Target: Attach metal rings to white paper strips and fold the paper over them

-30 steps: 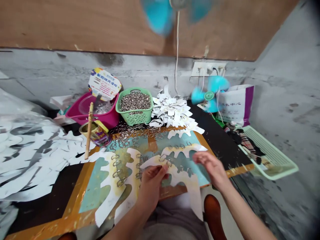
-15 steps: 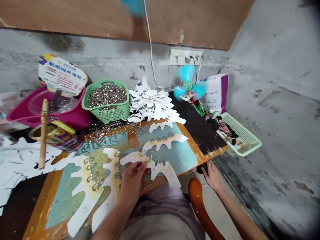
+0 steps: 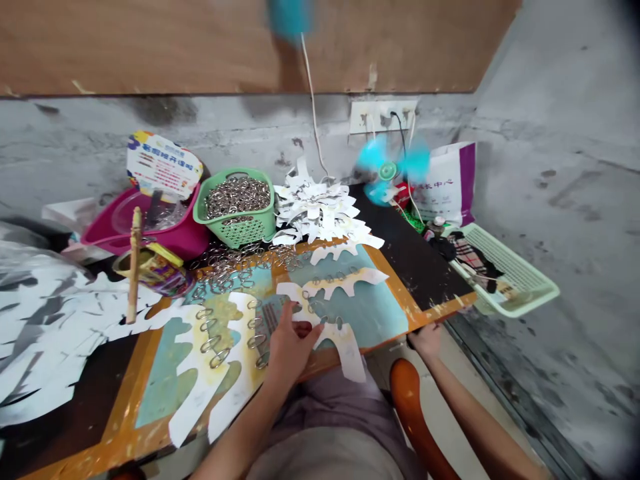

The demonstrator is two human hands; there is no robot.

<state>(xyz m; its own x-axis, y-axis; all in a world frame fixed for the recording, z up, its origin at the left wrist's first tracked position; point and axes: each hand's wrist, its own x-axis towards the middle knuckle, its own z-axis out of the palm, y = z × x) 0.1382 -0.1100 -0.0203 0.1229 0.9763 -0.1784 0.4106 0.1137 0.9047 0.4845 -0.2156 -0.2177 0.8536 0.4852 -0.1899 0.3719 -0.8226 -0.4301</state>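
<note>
While the person is working at a painted board, the left hand is lying spread, fingers apart and pressing down, with no pinch showing, on a die-cut white paper strip. That strip is lying just ahead of and right of the hand, with metal split rings threaded along it. The right hand is resting at the board's near edge, well right of the left hand, its fingers partly hidden; whether it is pinching anything, I cannot tell.

Left of the left hand, ringed paper strips are lying on the board. Beyond the left hand, loose rings are spilling across the board's far edge, below a green plastic basket heaped with rings. A pile of white paper cutouts is sitting beside the basket, and a magenta basin is standing left of it. Far beyond the right hand, a small turquoise fan is spinning, near a pale green tray.
</note>
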